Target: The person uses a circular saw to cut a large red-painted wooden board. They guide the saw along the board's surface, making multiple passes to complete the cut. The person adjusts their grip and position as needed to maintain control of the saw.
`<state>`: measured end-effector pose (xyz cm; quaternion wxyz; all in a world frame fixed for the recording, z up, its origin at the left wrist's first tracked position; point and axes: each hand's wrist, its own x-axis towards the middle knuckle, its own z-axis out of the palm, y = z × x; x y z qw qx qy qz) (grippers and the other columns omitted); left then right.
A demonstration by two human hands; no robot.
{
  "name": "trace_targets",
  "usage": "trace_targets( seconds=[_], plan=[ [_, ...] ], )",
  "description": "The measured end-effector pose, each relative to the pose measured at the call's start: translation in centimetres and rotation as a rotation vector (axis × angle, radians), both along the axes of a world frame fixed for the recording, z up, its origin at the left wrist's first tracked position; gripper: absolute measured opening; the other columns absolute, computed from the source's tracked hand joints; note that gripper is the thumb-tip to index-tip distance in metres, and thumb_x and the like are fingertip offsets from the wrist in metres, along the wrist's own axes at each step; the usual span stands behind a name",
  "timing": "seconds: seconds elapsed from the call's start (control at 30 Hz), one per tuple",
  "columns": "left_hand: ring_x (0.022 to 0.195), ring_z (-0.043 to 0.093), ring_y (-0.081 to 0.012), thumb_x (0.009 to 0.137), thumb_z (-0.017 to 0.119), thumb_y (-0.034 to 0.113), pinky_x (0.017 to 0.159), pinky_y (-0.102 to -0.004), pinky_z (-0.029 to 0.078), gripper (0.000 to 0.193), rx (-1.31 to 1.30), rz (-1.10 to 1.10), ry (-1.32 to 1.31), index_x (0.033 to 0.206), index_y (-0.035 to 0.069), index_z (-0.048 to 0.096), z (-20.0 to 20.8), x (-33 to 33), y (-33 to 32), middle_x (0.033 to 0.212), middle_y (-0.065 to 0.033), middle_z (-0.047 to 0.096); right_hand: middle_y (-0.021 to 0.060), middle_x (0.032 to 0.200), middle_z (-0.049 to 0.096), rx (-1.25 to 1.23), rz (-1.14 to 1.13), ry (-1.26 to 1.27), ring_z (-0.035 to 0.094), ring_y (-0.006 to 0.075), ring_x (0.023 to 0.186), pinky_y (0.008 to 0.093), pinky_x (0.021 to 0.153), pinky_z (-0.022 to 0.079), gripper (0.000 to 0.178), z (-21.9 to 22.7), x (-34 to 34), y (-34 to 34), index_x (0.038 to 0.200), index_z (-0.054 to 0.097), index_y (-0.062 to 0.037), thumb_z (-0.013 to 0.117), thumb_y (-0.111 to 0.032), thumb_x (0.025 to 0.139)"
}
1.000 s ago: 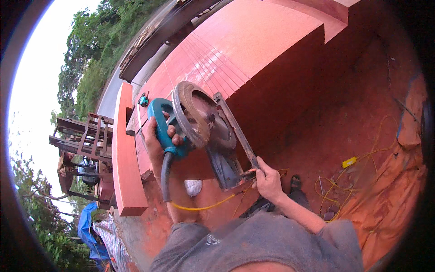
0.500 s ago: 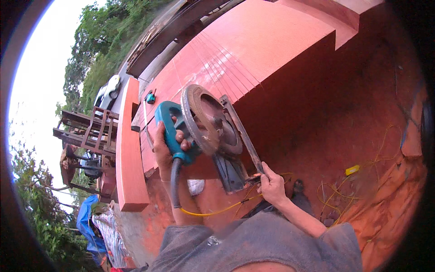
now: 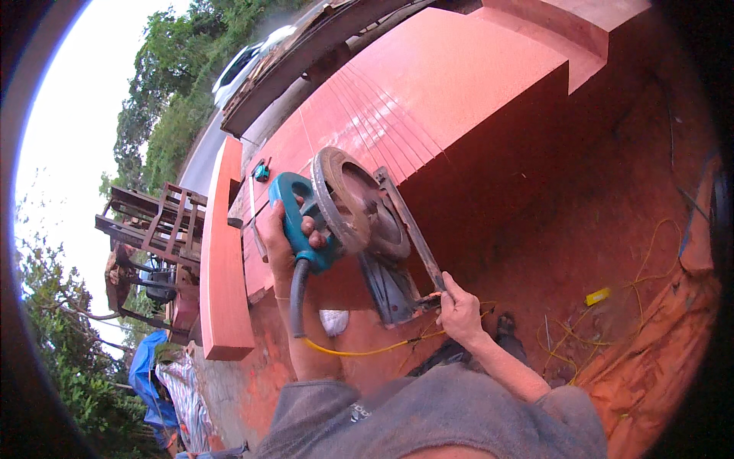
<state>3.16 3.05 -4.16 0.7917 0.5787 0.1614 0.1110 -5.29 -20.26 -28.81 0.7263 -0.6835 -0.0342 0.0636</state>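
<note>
Outdoor work area on reddish ground (image 3: 566,268), seen from above the worker's grey short-sleeved shirt (image 3: 459,405). Nearest, the right hand (image 3: 460,312) is closed on the lower end of a straight, worn metal bar (image 3: 410,227) along the saw's edge, while the left hand (image 3: 276,232) curls its fingers through the teal plastic loop handle; whether a finger presses the trigger cannot be told. Between them, lifted in front of the body, is a teal-handled circular saw (image 3: 375,218) with a round, dust-coated metal guard (image 3: 331,200); a thin yellow cord (image 3: 359,352) trails from its black sleeve below. The step in hand appears to be handling the saw clear of the work, judged from its raised, tilted pose. Any move onto the slab would call for two firm grips, a flat base and a free-hanging cord. Beyond lies a broad pinkish-red slab (image 3: 451,69), apparently timber, scored by narrow parallel lines; near its left end are a small teal tape measure (image 3: 262,171) and a squared pinkish-red beam (image 3: 224,291). Farther off stand a rusty metal frame (image 3: 157,222), a white car (image 3: 243,69) and green trees (image 3: 164,122).
</note>
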Motion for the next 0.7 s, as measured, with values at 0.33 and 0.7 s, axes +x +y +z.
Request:
trace_targets(
  seconds=[0.33, 0.7],
  plan=[
    [0.046, 0.055, -0.0211, 0.103, 0.053, 0.048, 0.047, -0.0335, 0.048, 0.043, 0.091, -0.033, 0.007, 0.117, 0.007, 0.055, 0.1, 0.5, 0.8, 0.067, -0.0071, 0.056, 0.0225, 0.093, 0.074, 0.024, 0.022, 0.11, 0.073, 0.0333, 0.075, 0.0393, 0.069, 0.056, 0.046, 1.0, 0.3, 0.5, 0.138, 0.055, 0.0066, 0.052, -0.008, 0.095],
    [0.048, 0.055, -0.0207, 0.103, 0.053, 0.047, 0.048, -0.0341, 0.047, 0.042, 0.089, 0.02, 0.031, 0.116, 0.007, 0.055, 0.4, 0.9, 0.6, 0.069, -0.0072, 0.056, 0.0172, 0.095, 0.074, 0.011, 0.018, 0.045, 0.07, 0.0267, 0.076, 0.0356, 0.069, 0.056, 0.046, 0.2, 0.7, 0.8, 0.14, 0.053, 0.0064, 0.05, -0.006, 0.096]
  ],
)
